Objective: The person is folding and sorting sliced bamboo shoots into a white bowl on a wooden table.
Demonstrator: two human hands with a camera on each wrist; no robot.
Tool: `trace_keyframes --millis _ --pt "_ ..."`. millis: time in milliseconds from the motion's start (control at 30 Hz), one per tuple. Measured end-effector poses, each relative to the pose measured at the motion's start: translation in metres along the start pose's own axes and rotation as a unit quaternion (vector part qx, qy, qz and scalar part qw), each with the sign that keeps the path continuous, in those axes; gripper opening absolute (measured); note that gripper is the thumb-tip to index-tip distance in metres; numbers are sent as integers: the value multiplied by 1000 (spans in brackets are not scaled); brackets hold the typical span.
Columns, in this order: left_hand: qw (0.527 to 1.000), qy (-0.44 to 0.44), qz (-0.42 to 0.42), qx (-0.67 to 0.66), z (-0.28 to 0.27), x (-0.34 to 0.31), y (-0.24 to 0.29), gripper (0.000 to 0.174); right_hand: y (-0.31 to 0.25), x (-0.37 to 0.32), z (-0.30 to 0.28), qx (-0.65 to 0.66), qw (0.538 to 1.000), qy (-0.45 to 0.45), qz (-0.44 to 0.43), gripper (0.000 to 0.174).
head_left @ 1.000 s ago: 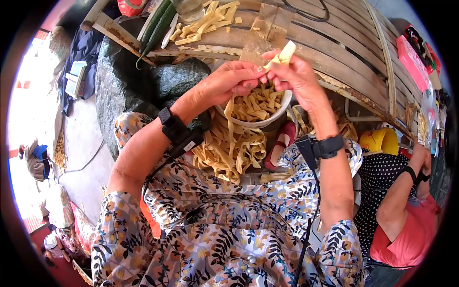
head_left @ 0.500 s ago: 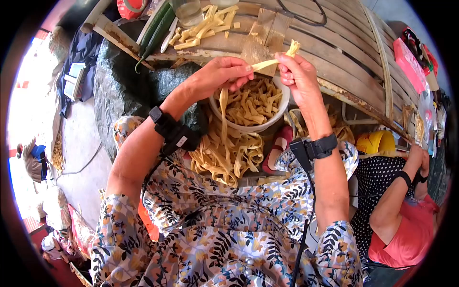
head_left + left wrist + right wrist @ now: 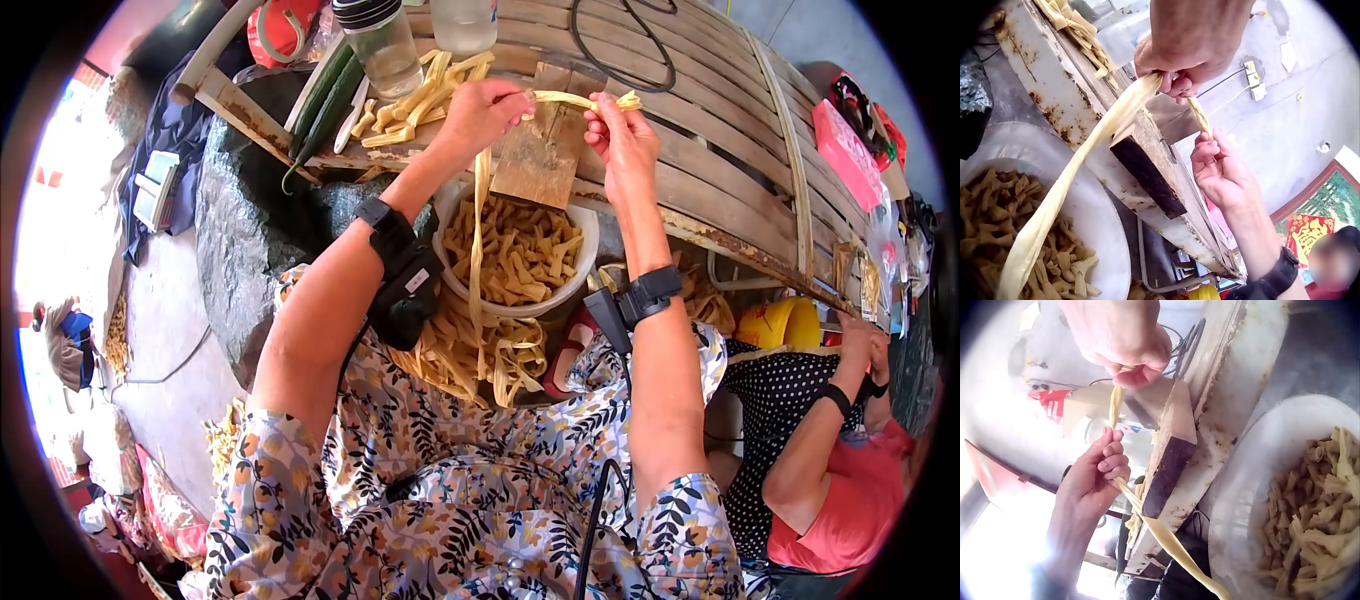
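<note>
A pale yellow strip (image 3: 565, 98) is stretched between both hands above a small wooden board (image 3: 540, 150). The left hand (image 3: 483, 115) pinches it, and its long tail (image 3: 1079, 159) hangs down past a white bucket (image 3: 590, 245) of short knotted pieces (image 3: 515, 250). At the strip's other end, the right hand (image 3: 627, 145) pinches it between thumb and fingers, with a frayed tip sticking out beyond. In the right wrist view the left hand (image 3: 1094, 475) has its fingers curled round the strip. Loose long strips (image 3: 450, 350) lie heaped below the bucket.
The slatted bench (image 3: 720, 165) holds yellow pieces (image 3: 415, 105), a lidded jar (image 3: 380, 50), green cucumbers (image 3: 325, 105) and a black cable (image 3: 625, 70). A yellow bucket (image 3: 785, 325) and another person in a pink top (image 3: 850, 505) are at the right.
Both hands have moved up over the bench and slightly apart, drawing the strip out straight between them. The wooden board and the bucket's contents are now less covered by the hands.
</note>
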State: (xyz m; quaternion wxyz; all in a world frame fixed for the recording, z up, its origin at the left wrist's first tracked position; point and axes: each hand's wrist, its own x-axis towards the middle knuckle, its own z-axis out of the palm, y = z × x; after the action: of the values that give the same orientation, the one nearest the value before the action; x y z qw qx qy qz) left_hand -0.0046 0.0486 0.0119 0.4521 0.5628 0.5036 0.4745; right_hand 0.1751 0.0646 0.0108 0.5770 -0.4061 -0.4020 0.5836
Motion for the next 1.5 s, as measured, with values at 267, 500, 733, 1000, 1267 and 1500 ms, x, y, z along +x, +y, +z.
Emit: trace_keyframes --millis 267,500,733,1000,1267,1500 --pt "999 34 25 28 2 8 -17 17 8 4 -1 7 1000 21 6 19" --pt "999 32 -8 41 -4 -6 -28 15 11 -11 -7 -179 983 46 -6 20" --pt "990 -112 -66 -48 -16 -55 -2 14 -14 -70 -13 -369 904 -206 -72 23" --pt "962 -232 -102 -106 -8 -92 14 24 -19 -74 -12 -218 951 -217 -36 17" --pt "992 -120 -26 18 -11 -99 -12 13 -24 -65 -21 -272 933 -219 -87 18" --pt "899 -72 295 314 14 -111 4 13 1 -81 -13 -312 916 -228 109 26"
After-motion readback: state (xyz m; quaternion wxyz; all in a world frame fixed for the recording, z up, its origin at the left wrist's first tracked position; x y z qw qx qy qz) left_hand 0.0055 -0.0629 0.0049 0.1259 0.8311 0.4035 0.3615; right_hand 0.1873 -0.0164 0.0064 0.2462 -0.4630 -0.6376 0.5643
